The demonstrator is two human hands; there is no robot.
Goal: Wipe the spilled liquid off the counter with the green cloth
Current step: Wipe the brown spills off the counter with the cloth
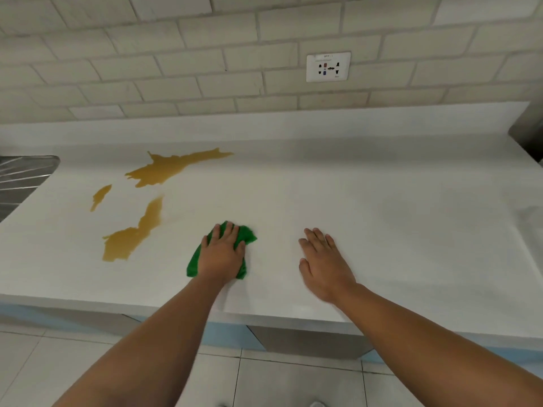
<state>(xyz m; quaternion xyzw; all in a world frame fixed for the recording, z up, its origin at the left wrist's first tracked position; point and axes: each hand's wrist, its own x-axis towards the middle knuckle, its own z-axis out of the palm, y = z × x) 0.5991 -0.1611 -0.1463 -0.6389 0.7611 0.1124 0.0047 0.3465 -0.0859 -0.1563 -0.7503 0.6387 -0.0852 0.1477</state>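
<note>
**Counter spill: cloth on surface, clear of the liquid**

The white counter (382, 186) runs the full width of the view, backed by a pale tiled wall (117, 54). Grey floor tiles (293, 383) show below its front edge.

The spilled liquid (164, 168), amber-brown, lies on the left half of the counter in three separate patches: the largest towards the back, a long one (129, 239) nearer the front, and a small streak (100, 196) to the left of both. A ribbed metal drainboard (20, 177) adjoins the counter at the left edge. A dark item at the far right edge (529, 130) is cut off and cannot be identified.

The right hand (323, 262) lies flat on bare counter, fingers extended, holding nothing. The left hand (223, 254) presses palm-down on the green cloth (246, 235), fingers spread and apparently straight, though blur limits certainty. The cloth sits bunched near the front edge, just right of the nearest patch and not touching it.

A white wall socket (328, 67) is set in the tiles above.
</note>
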